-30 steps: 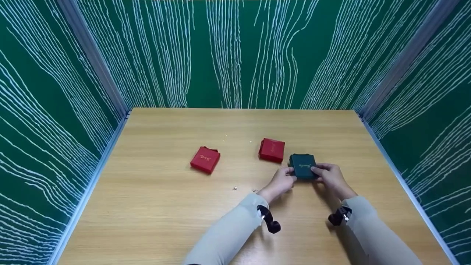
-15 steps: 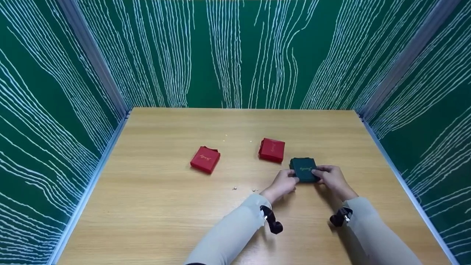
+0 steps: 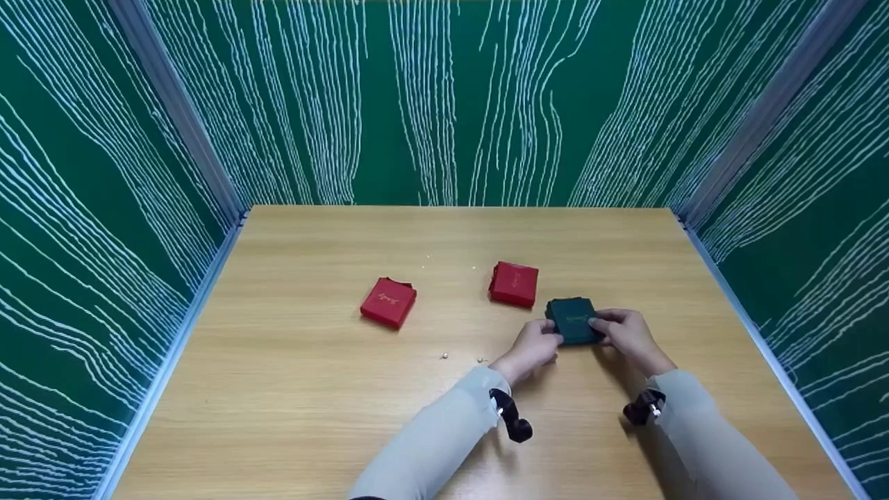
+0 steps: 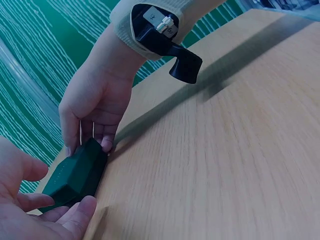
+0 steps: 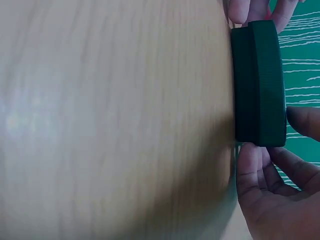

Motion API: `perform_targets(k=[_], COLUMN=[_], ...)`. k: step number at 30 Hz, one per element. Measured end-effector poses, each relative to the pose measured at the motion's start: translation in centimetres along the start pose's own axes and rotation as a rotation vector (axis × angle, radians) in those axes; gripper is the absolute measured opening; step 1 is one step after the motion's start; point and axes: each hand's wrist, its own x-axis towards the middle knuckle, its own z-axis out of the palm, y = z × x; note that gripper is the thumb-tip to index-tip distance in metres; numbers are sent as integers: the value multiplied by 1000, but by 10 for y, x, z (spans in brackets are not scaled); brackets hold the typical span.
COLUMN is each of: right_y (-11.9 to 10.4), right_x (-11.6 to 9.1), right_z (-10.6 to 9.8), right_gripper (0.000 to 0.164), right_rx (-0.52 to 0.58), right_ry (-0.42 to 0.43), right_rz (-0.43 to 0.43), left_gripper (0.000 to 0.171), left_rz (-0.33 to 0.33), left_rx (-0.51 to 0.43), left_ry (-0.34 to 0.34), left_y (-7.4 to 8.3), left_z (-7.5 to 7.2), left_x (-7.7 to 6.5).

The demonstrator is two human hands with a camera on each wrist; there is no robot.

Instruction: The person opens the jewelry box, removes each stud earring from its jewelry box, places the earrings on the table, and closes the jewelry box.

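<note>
A dark green jewelry box [image 3: 571, 316] with gold lettering on its lid lies at the right of the table, between both hands. My left hand [image 3: 532, 348] grips its left side, thumb near the front corner. On the other side, my right hand [image 3: 630, 340] holds it with the thumb on the lid and the fingers against the side. The right wrist view shows the green box [image 5: 270, 85] edge-on, its lid wider than the base and the base down by the table. In the left wrist view the lid of the box [image 4: 75, 175] looks tilted against the base.
Two red jewelry boxes lie on the wooden table [image 3: 278, 389], one [image 3: 514, 284] just beyond the green box, another [image 3: 388, 303] further left. Small shiny earrings [image 3: 444, 355] lie left of my left hand. Tiny bright bits [image 3: 427, 257] lie further back. Green patterned walls [image 3: 389, 104] enclose the table.
Both hands have drawn the green box slightly toward me since a second ago. Over the last half second hands and box have barely moved. The red boxes and earrings stay put.
</note>
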Motion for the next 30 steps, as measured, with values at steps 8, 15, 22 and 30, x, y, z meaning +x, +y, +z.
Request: perform_targets(k=[8,15,22,30], right_y=[-13,-29,-46,-59], right_x=[0,2,3,10], right_z=[-9,-15,-8,4], right_gripper=[57,61,57,56], right_rx=[26,-34,-31,-19], right_ry=[9,6,14,22], right_rz=[-49,-72,-111,-166], left_gripper=[49,41,40,41], left_rz=[5,39,105,113], left_rx=[17,-2,7,22], left_ry=[-15,-13,-39,-14], left_y=[5,11,20,27], left_z=[-14,-32,-53,-77], left_x=[-1,3,1,5])
